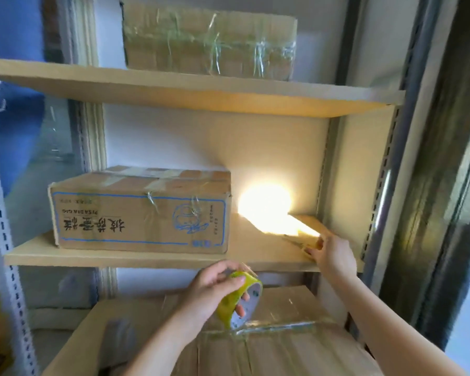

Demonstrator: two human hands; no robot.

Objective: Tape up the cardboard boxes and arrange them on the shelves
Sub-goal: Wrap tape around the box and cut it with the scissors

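Left hand (215,289) clenched around a roll of yellowish packing tape (242,299), fingers wrapped over the rim, with a strip of tape drawn from the roll down onto the top of the near cardboard box (282,346) just below. Right hand (334,256) reaching to the right end of the middle shelf (147,259), fingertips touching a small yellowish tool (310,242) lying there, probably a cutter, though glare hides most of it; grip not yet plainly closed, so held or merely touched cannot be told. Clear tape bands already visible across the near box's top seam, that box sitting low in front of the shelves, not yet stowed. On the middle shelf, left of the reaching hand, a printed carton (141,210) with blue lettering, taped over its top and set in place. On the upper shelf (174,88), a plain box (209,44) wrapped in several tape bands, also in place. Judged from this: two boxes sealed and shelved, a third partway taped; likely left are cutting the strip, finishing the seam and lifting that box onto free shelf space.
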